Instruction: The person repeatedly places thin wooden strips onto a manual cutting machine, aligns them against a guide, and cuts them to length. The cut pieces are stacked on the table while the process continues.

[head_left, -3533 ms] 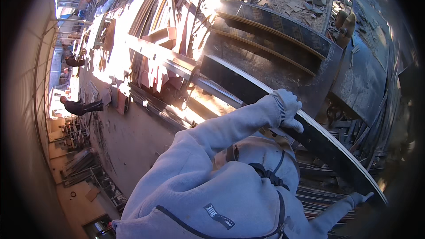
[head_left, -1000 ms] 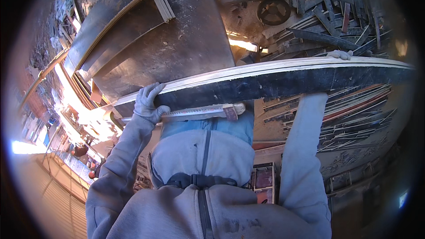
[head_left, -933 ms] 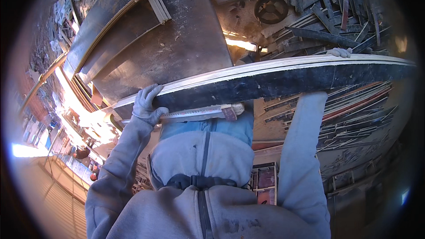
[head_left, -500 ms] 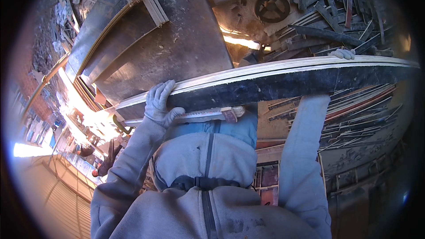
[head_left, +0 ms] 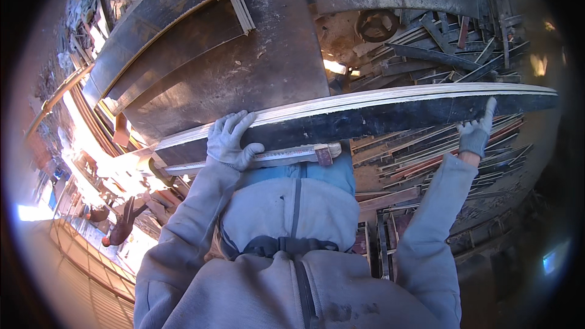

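Observation:
A long stack of curved plywood strips (head_left: 378, 119), dark-faced with pale layered edges, lies across in front of me. Near its left end, my gloved left hand (head_left: 230, 140) grips the stack. Its fingers reach up over the dark face to the pale edge, and the thumb stands out to the right. By the right end is my gloved right hand (head_left: 477, 131), holding nothing. The index finger is stretched up to the dark face, while the other fingers are loosely bent. Whether the fingertip touches the wood I cannot tell. A tape-measure-like strip (head_left: 286, 156) lies below the stack, close to my waist.
Beyond the stack is a large dark metal tabletop (head_left: 280, 55), with curved dark panels (head_left: 177, 42) at its left. A handwheel (head_left: 376, 25) and piled wood offcuts (head_left: 451, 49) are at the far right. More strips (head_left: 439, 152) lie below on the right. Another person (head_left: 122, 225) is at left.
My right hand has come off the stack's far edge to its near side, index finger now extended. The left hand keeps its hold. The stack's right end sits slightly lower and further left in view.

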Action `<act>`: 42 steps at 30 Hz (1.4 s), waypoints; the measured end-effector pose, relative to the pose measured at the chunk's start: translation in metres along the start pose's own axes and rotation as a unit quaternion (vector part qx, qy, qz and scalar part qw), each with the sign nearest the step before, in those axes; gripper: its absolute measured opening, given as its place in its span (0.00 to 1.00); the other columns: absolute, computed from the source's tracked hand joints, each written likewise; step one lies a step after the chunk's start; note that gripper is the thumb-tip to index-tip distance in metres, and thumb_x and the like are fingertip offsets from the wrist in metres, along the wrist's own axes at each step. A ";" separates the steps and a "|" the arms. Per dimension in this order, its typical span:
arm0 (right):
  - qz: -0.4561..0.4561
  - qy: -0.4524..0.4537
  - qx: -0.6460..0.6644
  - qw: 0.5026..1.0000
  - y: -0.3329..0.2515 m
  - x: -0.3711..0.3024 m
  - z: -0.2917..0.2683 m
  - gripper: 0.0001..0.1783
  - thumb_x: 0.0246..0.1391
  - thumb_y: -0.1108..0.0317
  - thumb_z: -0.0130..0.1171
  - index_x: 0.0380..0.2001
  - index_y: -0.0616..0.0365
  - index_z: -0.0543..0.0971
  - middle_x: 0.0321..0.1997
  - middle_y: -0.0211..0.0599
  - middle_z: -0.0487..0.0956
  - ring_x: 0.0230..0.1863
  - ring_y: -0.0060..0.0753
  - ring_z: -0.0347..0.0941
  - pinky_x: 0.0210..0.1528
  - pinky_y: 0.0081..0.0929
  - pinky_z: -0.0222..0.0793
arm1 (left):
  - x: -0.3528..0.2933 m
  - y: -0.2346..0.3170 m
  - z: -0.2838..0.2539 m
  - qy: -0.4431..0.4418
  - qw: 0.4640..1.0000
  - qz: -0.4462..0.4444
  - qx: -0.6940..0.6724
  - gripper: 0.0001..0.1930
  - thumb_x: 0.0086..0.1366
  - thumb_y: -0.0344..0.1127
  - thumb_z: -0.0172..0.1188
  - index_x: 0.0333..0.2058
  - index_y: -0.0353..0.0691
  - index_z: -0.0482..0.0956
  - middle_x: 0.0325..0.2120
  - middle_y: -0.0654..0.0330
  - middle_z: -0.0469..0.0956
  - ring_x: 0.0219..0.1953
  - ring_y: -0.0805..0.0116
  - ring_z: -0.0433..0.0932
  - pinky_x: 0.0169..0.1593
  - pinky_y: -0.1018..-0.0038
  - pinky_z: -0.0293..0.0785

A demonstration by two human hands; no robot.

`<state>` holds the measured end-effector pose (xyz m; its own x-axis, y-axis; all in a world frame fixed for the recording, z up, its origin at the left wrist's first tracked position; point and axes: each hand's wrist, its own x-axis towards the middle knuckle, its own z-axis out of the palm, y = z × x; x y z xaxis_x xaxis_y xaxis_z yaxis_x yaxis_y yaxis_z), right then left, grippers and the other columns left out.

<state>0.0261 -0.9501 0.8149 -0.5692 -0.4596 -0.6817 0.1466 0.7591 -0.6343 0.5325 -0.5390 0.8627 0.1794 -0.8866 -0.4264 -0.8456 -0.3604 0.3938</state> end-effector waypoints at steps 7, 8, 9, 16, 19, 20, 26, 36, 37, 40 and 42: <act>0.008 0.074 -0.244 0.967 0.018 0.039 0.053 0.46 0.50 0.36 0.79 0.62 0.59 0.83 0.53 0.47 0.89 0.44 0.51 0.86 0.52 0.52 0.84 | 0.000 -0.001 -0.002 -0.006 1.000 -0.008 -0.026 0.44 0.65 0.76 0.63 0.71 0.55 0.76 0.67 0.54 0.79 0.68 0.44 0.74 0.71 0.44 0.68; 0.011 0.110 -0.298 0.948 0.016 0.043 0.053 0.46 0.51 0.35 0.77 0.62 0.59 0.83 0.53 0.48 0.88 0.44 0.51 0.86 0.52 0.52 0.83 | 0.000 -0.001 -0.002 -0.007 0.999 -0.006 -0.035 0.44 0.64 0.75 0.64 0.71 0.55 0.76 0.67 0.54 0.78 0.68 0.44 0.74 0.71 0.44 0.68; 0.006 0.053 -0.299 0.953 0.014 0.045 0.049 0.46 0.51 0.35 0.76 0.62 0.60 0.83 0.54 0.49 0.88 0.45 0.51 0.85 0.53 0.51 0.82 | 0.000 -0.001 -0.003 -0.006 0.999 -0.008 -0.043 0.44 0.64 0.74 0.65 0.71 0.55 0.76 0.67 0.54 0.78 0.68 0.44 0.74 0.72 0.44 0.68; -0.023 0.092 -0.329 0.940 0.007 0.052 0.033 0.42 0.54 0.37 0.75 0.62 0.59 0.84 0.57 0.48 0.88 0.53 0.51 0.85 0.59 0.48 0.82 | 0.005 -0.001 -0.020 -0.022 0.995 -0.024 -0.090 0.42 0.60 0.64 0.74 0.70 0.53 0.77 0.66 0.51 0.79 0.68 0.42 0.74 0.73 0.46 0.68; 0.018 -0.014 -0.283 0.959 0.009 0.054 0.037 0.40 0.54 0.38 0.75 0.60 0.57 0.85 0.58 0.47 0.88 0.54 0.52 0.85 0.61 0.50 0.82 | 0.006 -0.003 -0.032 0.004 0.989 -0.010 -0.149 0.39 0.63 0.58 0.74 0.68 0.46 0.78 0.65 0.46 0.78 0.68 0.40 0.74 0.73 0.47 0.68; 0.050 -0.054 -0.259 0.963 0.007 0.052 0.035 0.39 0.55 0.39 0.75 0.60 0.57 0.86 0.58 0.46 0.88 0.54 0.52 0.85 0.61 0.50 0.82 | 0.006 -0.004 -0.037 0.002 0.986 -0.017 -0.164 0.38 0.64 0.57 0.73 0.68 0.45 0.78 0.66 0.44 0.77 0.69 0.39 0.73 0.73 0.47 0.68; 0.157 -0.092 -0.199 0.963 -0.014 0.044 0.052 0.35 0.56 0.41 0.75 0.58 0.54 0.88 0.59 0.43 0.89 0.57 0.53 0.85 0.65 0.53 0.82 | 0.015 -0.013 -0.040 -0.044 0.991 0.002 -0.123 0.42 0.66 0.66 0.67 0.71 0.49 0.74 0.67 0.47 0.76 0.71 0.43 0.72 0.75 0.44 0.65; 0.137 -0.033 -0.236 0.961 -0.034 0.023 0.066 0.37 0.59 0.43 0.73 0.63 0.56 0.85 0.65 0.46 0.86 0.61 0.54 0.84 0.69 0.51 0.79 | 0.024 -0.017 -0.036 0.005 0.990 0.003 -0.138 0.40 0.69 0.68 0.65 0.70 0.48 0.75 0.64 0.49 0.78 0.67 0.48 0.75 0.73 0.49 0.66; 0.138 -0.037 -0.239 0.960 -0.035 0.025 0.065 0.37 0.59 0.43 0.72 0.63 0.57 0.84 0.65 0.46 0.86 0.61 0.54 0.84 0.69 0.51 0.79 | 0.024 -0.017 -0.037 0.003 0.990 0.005 -0.140 0.40 0.69 0.68 0.65 0.70 0.48 0.75 0.64 0.49 0.78 0.67 0.48 0.75 0.73 0.49 0.66; 0.163 -0.054 -0.243 0.955 -0.038 0.037 0.060 0.36 0.61 0.44 0.72 0.63 0.57 0.85 0.65 0.46 0.86 0.61 0.53 0.83 0.68 0.50 0.80 | 0.024 -0.017 -0.038 0.010 0.990 0.007 -0.141 0.39 0.69 0.68 0.64 0.69 0.48 0.75 0.64 0.49 0.78 0.67 0.49 0.75 0.73 0.50 0.66; 0.144 -0.057 -0.233 0.960 -0.037 0.048 0.059 0.35 0.61 0.44 0.72 0.63 0.57 0.85 0.65 0.46 0.86 0.62 0.52 0.83 0.69 0.49 0.80 | 0.024 -0.017 -0.039 0.002 0.991 0.004 -0.131 0.40 0.68 0.68 0.65 0.69 0.48 0.76 0.64 0.50 0.78 0.67 0.49 0.74 0.73 0.50 0.66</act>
<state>0.0410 -1.0267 0.7843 -0.4633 -0.2261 -0.8569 -0.1074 0.9741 -0.1990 0.5705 -0.5652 0.8774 0.1764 -0.8905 -0.4194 -0.6870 -0.4166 0.5954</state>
